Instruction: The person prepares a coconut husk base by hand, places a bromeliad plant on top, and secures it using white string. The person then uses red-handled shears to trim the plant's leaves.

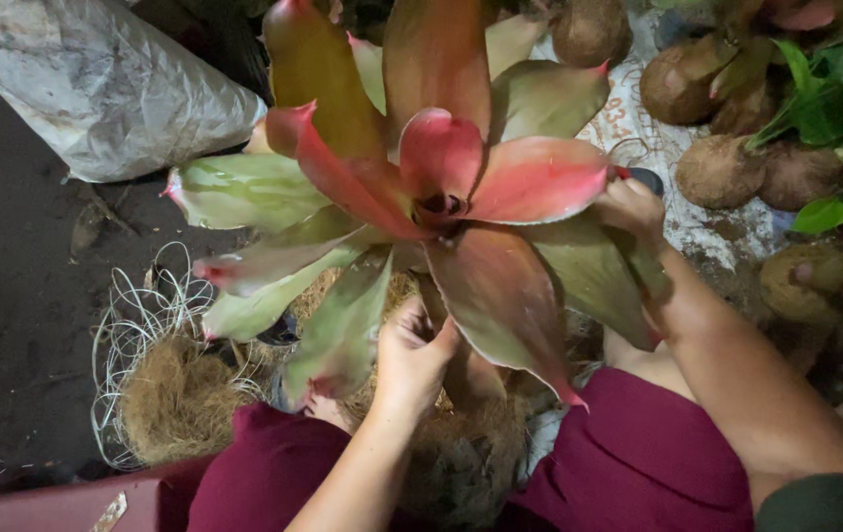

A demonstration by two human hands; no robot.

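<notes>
- Here, the largest thing is a bromeliad plant (441, 187) with broad red and green leaves, filling the middle of the view between the person's knees; its base and root ball are hidden under the leaves.
- Next, a grey plastic sack (97, 79) lies at the upper left on the dark ground, cut off by the frame edge.
- Below the leaves sits a mound of brown coconut fibre (180, 394), with a loose tangle of pale string (141, 315) beside it.
- Several round fibre-wrapped balls (717, 167) lie at the upper right, partly cut off.
- The left hand (412, 355) reaches up beneath the plant, fingers curled against the lower stem; what they pinch is hidden.
- The right hand (628, 207) is behind a right-side leaf, mostly covered; I cannot tell its grip.
</notes>
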